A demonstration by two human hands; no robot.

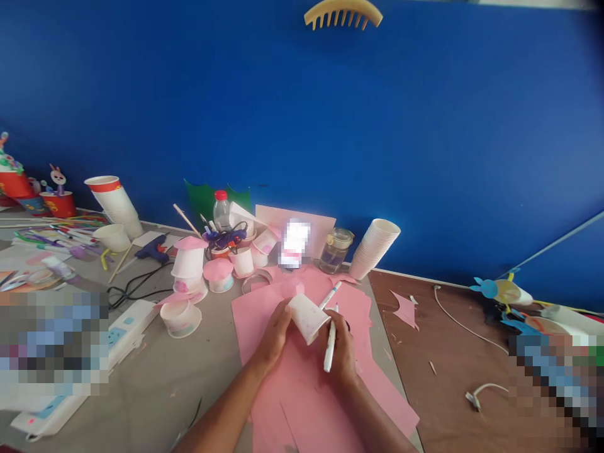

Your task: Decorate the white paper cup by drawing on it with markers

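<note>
A white paper cup (pixel 306 318) with faint pink and purple marks is tilted over sheets of pink paper (pixel 302 390). My left hand (pixel 275 340) is closed on its left side. My right hand (pixel 344 352) grips a white marker (pixel 330 347) and reaches the cup's right rim; whether those fingers also press the cup I cannot tell. Beyond the cup a second white marker (pixel 330 294) lies on the pink paper. A small pink paper piece (pixel 292 287) sits just behind the cup.
Left of the paper stand cups with pink tops (pixel 189 258), a glue gun (pixel 155 248) and a power strip (pixel 125 327). Behind are a blurred bright phone (pixel 295 244), a glass jar (pixel 335 251) and a tall cup stack (pixel 375 248). A white cable (pixel 467 333) lies on the right.
</note>
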